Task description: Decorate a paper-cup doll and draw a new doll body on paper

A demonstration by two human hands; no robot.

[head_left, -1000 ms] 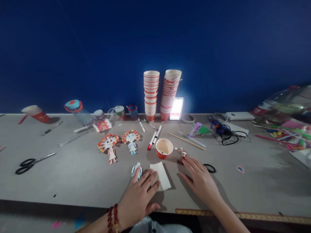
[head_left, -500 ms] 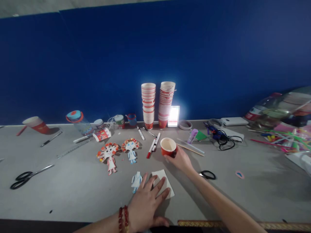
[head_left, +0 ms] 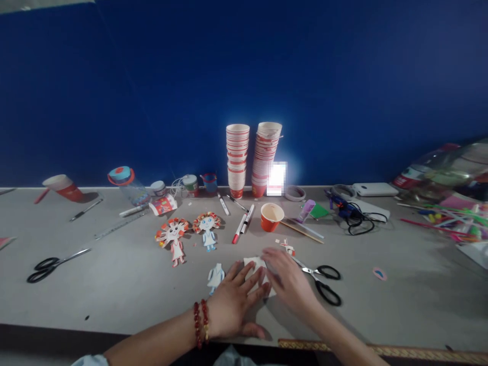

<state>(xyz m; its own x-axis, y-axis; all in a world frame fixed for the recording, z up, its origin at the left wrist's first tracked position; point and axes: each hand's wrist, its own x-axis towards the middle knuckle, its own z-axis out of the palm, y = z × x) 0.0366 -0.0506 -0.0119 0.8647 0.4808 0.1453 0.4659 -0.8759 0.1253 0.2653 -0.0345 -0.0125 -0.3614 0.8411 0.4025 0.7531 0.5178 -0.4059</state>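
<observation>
Grey matte tabletop (head_left: 129,300); at far left a red-and-white paper cup (head_left: 69,190) leans at a tilt; nearer, black-handled metal scissors (head_left: 49,265); behind, a clear bottle (head_left: 133,192) with a blue lid and an orange-red handle; next, two flat cut-out figures (head_left: 208,238) with frilled red, orange and white hair, one outlined in red, the other in blue; below them a headless blue-edged cutout (head_left: 216,276), just beside the left hand (head_left: 235,300); that hand lies palm down, fingers spread wide, flat on a white paper piece (head_left: 252,262), gripping nothing; dark red beads (head_left: 205,321) ring its wrist; behind stand two ribbed towers of nested cups (head_left: 237,157); the paper lies on the table in front of me, mostly under both hands; a single round paper cup (head_left: 270,221) stands upright beyond; the right hand (head_left: 285,277) is over the paper's right side, fingers blurred, and I cannot tell whether they pinch it; just beside, scissors with parted blades (head_left: 308,269); at far right a clear plastic bottle with a red label (head_left: 407,179), its lettering too blurred to read.
</observation>
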